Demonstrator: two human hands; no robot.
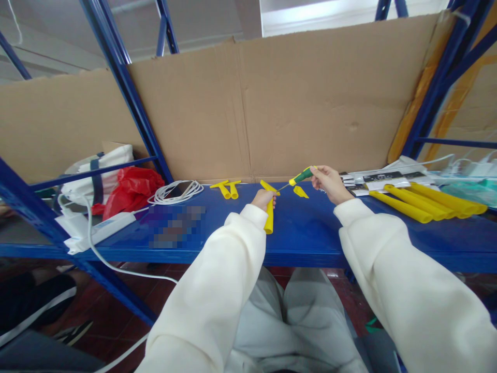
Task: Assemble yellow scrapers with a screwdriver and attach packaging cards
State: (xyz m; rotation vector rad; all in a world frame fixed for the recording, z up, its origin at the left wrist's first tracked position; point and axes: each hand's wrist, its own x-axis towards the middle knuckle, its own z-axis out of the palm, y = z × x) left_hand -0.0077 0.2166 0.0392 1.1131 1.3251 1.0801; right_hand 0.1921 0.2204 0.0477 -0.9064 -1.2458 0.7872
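My left hand (264,198) is wrapped round a yellow tube-shaped handle (269,220), whose open end points down toward me. A flat yellow crosspiece (267,185) shows above my fingers, but where it joins the tube is hidden. In my right hand (326,182) is a screwdriver (301,176) with a green and yellow handle. Its thin shaft slopes down to the left, and the tip meets the yellow part near my left thumb. A small loose yellow piece (300,192) lies between my hands on the blue shelf (310,228).
Two yellow T-shaped pieces (226,188) lie left of my hands. Several yellow tubes (404,206) rest at the right beside packets (388,180). A coiled white cable (174,192), red bag (134,185) and power strip (103,230) stand left. Cardboard (310,103) walls the back; another person's leg shows lower left.
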